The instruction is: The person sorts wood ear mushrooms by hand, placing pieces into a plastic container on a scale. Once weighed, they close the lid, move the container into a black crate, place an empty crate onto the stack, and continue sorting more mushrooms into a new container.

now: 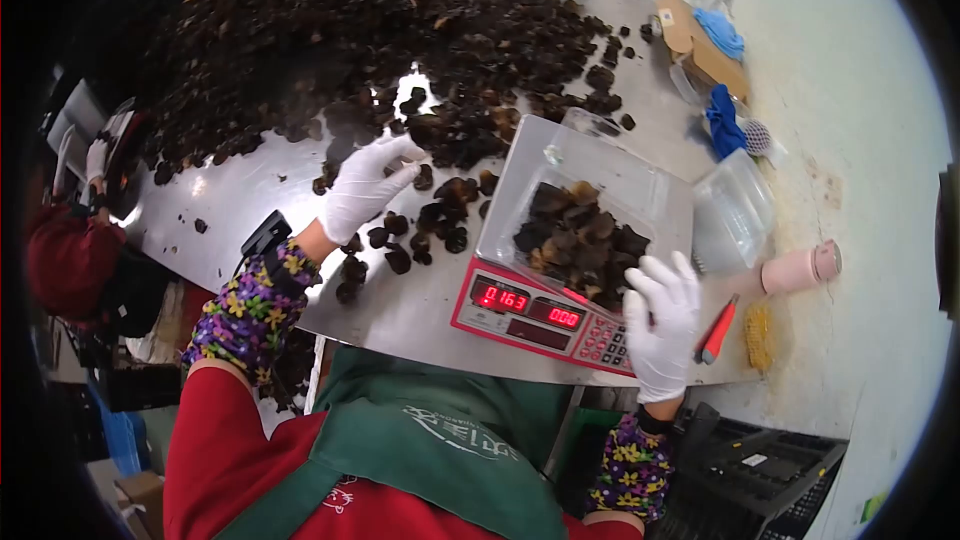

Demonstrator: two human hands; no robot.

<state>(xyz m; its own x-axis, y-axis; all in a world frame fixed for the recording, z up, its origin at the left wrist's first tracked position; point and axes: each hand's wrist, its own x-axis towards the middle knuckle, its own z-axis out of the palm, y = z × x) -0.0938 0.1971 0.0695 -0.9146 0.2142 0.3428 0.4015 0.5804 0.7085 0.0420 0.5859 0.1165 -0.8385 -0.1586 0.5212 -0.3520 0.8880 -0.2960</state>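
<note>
On the steel table (250,200), wrinkled dark mushrooms (580,240) (clear tray), both gloved hands' fingers spread, empty.

The right hand (662,325) covers part of the scale's keypad (600,340) and the near corner of the clear container (585,205), so the keys beneath it cannot be read. The dark pieces (575,240) inside hide the container's bottom. Whether the left hand (365,185) pinches anything is unclear. A co-worker (70,260) is cut off at the dark left rim.

Head view, steeply downward, close, perhaps fisheye
</note>
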